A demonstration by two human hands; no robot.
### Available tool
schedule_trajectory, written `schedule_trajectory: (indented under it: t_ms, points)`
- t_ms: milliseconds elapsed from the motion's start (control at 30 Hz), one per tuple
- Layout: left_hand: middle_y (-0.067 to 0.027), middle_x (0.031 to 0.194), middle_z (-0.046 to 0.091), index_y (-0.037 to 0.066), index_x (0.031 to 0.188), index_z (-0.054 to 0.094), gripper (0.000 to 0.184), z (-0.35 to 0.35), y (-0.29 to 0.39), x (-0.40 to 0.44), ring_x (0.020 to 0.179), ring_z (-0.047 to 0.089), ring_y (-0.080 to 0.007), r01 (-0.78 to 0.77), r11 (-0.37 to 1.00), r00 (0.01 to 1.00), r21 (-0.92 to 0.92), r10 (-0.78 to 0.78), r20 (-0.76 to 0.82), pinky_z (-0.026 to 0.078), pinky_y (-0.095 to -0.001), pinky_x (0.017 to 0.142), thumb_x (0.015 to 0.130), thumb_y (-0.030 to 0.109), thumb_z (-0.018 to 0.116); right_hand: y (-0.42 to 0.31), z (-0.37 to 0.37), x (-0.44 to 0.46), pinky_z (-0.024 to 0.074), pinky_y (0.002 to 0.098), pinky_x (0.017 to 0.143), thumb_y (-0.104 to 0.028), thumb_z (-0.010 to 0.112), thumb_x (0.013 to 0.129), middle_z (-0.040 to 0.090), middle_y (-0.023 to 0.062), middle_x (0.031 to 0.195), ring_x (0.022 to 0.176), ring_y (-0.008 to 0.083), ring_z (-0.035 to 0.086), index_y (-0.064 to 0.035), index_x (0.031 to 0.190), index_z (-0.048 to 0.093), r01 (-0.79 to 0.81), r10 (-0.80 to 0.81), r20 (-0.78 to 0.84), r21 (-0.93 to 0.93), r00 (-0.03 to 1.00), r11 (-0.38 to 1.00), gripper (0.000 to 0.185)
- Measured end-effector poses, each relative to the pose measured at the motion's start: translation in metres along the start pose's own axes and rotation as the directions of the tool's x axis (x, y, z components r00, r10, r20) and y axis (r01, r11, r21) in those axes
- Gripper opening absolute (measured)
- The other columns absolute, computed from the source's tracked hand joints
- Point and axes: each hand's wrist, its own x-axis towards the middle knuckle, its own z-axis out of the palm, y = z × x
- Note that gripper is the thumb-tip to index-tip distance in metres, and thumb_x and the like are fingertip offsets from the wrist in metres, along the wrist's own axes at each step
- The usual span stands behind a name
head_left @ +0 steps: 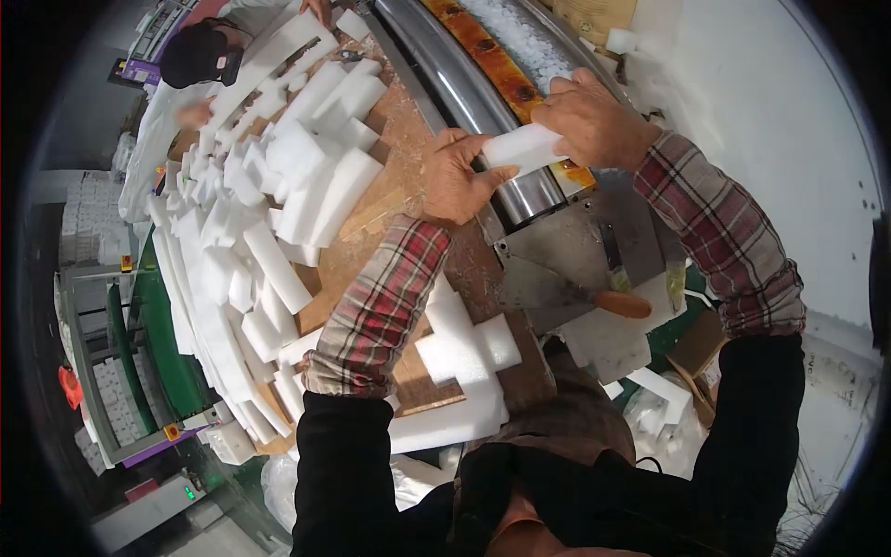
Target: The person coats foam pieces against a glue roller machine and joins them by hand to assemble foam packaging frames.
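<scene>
A small white foam block (pixel 522 149) is held between both hands above the near end of a shiny metal roller (pixel 532 197). My left hand (pixel 461 178) pinches its left end between thumb and fingers. At its right end, my right hand (pixel 591 119) is closed on the block, with the fingers curled. A rusty orange strip (pixel 483 46) runs beside the roller, and white foam scraps (pixel 520 42) lie along its far side. Below the hands, a scraper with a wooden handle (pixel 622 304) rests on the metal plate.
Many white foam pieces (pixel 302 167) are heaped on the wooden table (pixel 390 190) at the left. More foam blocks (pixel 464 353) lie near my body. A person in a dark cap (pixel 200 54) is at the upper left. Cardboard boxes (pixel 698 348) stand at the lower right.
</scene>
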Motion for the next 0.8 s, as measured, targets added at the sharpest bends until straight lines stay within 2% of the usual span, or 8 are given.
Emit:
schedule_trajectory:
  t_ms: [200,367,500,700,800]
  points:
    - [-0.0069,0.084,0.051,0.007,0.091,0.07,0.032,-0.001,-0.006,-0.008,0.075,0.047,-0.0176,0.011,0.999,0.998,0.037,-0.008,-0.069,0.043,-0.0286,0.065,0.06,0.01,0.079,0.004,0.006,0.004,0.0289,0.0365,0.079,-0.009,0.06,0.065,0.058,0.0061,0.081,0.079,0.0211,0.044,-0.008,0.091,0.057,0.014,-0.014,-0.002,-0.007,1.0,1.0,0.026]
    - [-0.0066,0.08,0.051,0.007,0.09,0.07,0.031,0.012,0.02,-0.006,0.075,0.047,-0.0188,0.156,0.988,0.987,0.021,-0.155,-0.044,0.043,-0.0303,0.068,0.061,0.011,0.078,0.009,0.008,-0.007,0.0288,0.0374,0.079,-0.01,0.06,0.066,0.059,0.0054,0.079,0.078,0.0203,0.044,-0.01,0.09,0.059,0.011,-0.011,0.014,-0.014,1.0,1.0,0.024]
    - [-0.0064,0.076,0.05,0.007,0.09,0.07,0.032,0.033,0.021,0.009,0.074,0.046,-0.0197,0.04,0.999,0.999,0.021,-0.039,-0.014,0.043,-0.0309,0.068,0.06,0.01,0.078,0.023,-0.005,-0.022,0.0297,0.0362,0.079,-0.012,0.061,0.061,0.058,0.0074,0.079,0.077,0.0225,0.043,-0.0058,0.085,0.055,-0.003,0.01,0.069,-0.091,0.998,0.996,0.025]
    - [-0.0059,0.074,0.05,0.007,0.09,0.07,0.032,0.045,0.019,0.013,0.074,0.046,-0.02,0.045,0.999,0.999,0.009,-0.045,-0.012,0.043,-0.0298,0.068,0.059,0.01,0.077,0.026,-0.007,-0.031,0.0298,0.0353,0.078,-0.014,0.062,0.061,0.058,0.0065,0.077,0.076,0.0221,0.043,-0.0061,0.084,0.055,-0.03,0.041,0.076,-0.14,0.996,0.99,0.025]
    - [-0.005,0.074,0.049,0.006,0.089,0.07,0.032,0.033,0.019,0.003,0.074,0.047,-0.0194,0.051,0.998,0.998,0.036,-0.05,-0.031,0.043,-0.0294,0.069,0.059,0.01,0.078,0.018,0.001,-0.023,0.0301,0.0351,0.079,-0.013,0.062,0.061,0.058,0.0055,0.076,0.078,0.0215,0.043,-0.0067,0.084,0.055,0.011,-0.011,-0.002,-0.113,1.0,0.994,0.025]
